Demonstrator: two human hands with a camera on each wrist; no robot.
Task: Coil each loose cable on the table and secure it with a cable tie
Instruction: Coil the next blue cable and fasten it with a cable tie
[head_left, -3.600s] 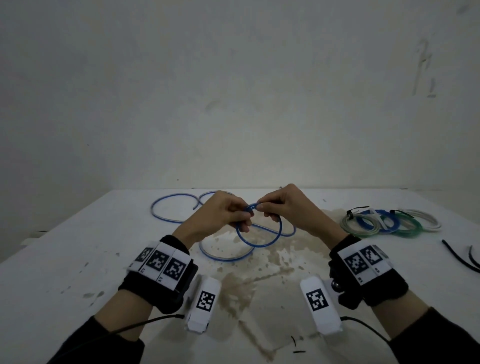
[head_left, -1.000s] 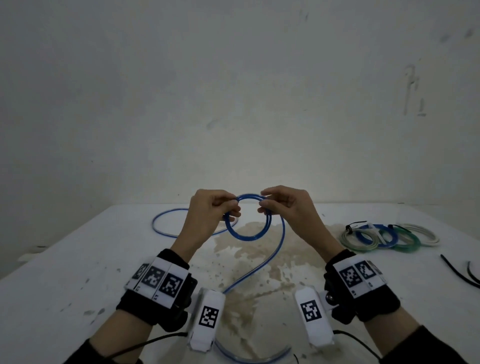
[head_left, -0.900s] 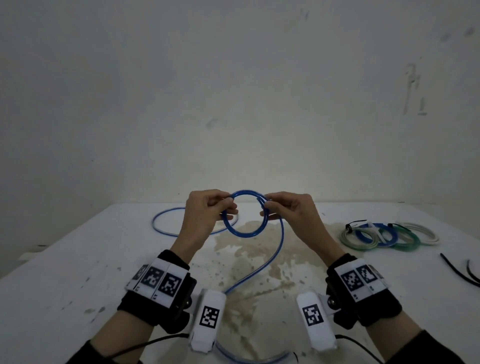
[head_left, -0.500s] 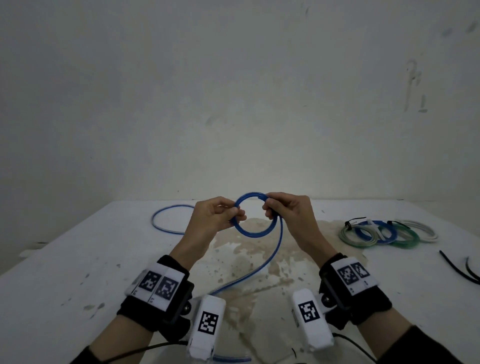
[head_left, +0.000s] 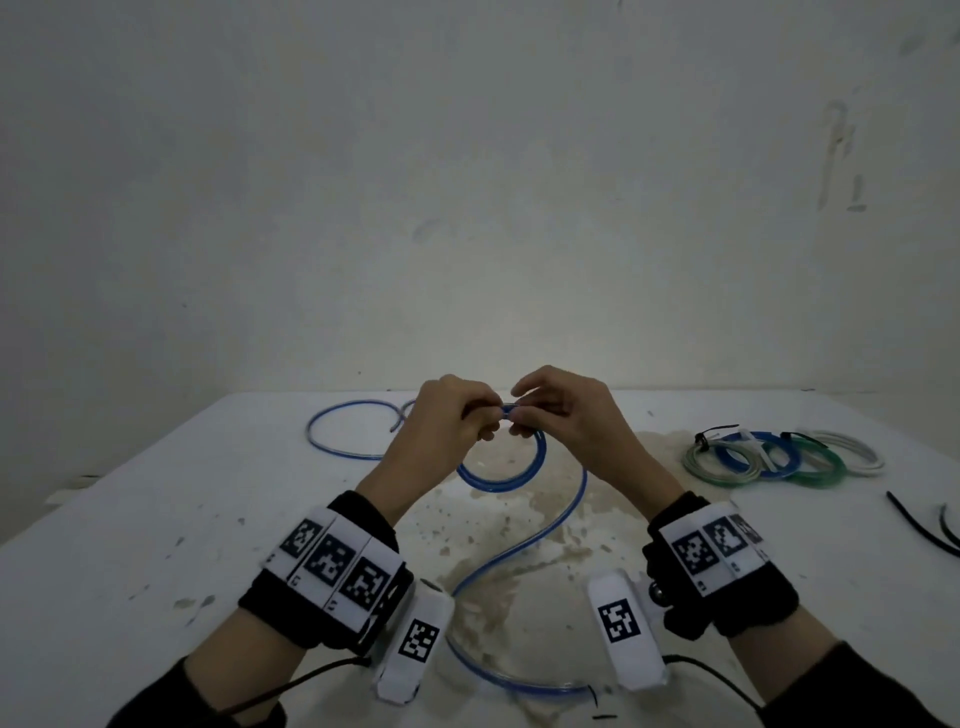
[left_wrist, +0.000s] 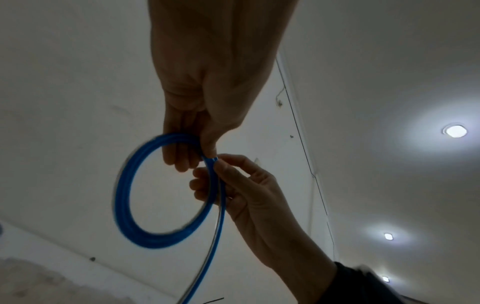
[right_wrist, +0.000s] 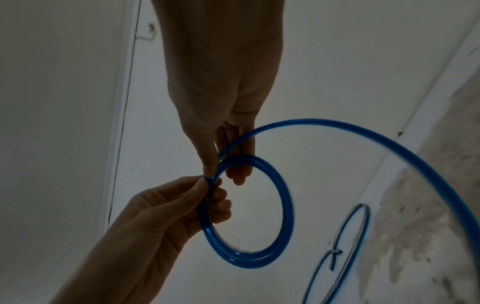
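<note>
Head view first: you're holding the blue cable (head_left: 501, 475) up over the middle of the bench (head_left: 156, 519), with your left hand (head_left: 447, 426) and right hand (head_left: 566, 415) meeting at the top of the coil. Both are pinching it there, probably so the turns you've got can't spring apart while the next one comes in. The coil is hanging below your fingers, standing roughly upright with its open face toward you. The loose tail is snaking down toward the near edge between your wrists, and another stretch is lying in a loop near the far left corner. The finished coils (head_left: 779, 460) are sitting toward the far right corner, with a few black cable ties (head_left: 919, 530) by the right edge.

Left wrist view: your left hand (left_wrist: 205, 115) is pinching the stacked turns between thumb and fingers, and your right hand (left_wrist: 246, 189) is nipping the same spot just beside it. The ring is hanging under them, with the tail running straight down.

Right wrist view: your right hand (right_wrist: 223, 127) is feeding the incoming strand onto the ring while your left hand (right_wrist: 171, 207) is clamping the bundle. Still plenty of slack left, I'd guess.
</note>
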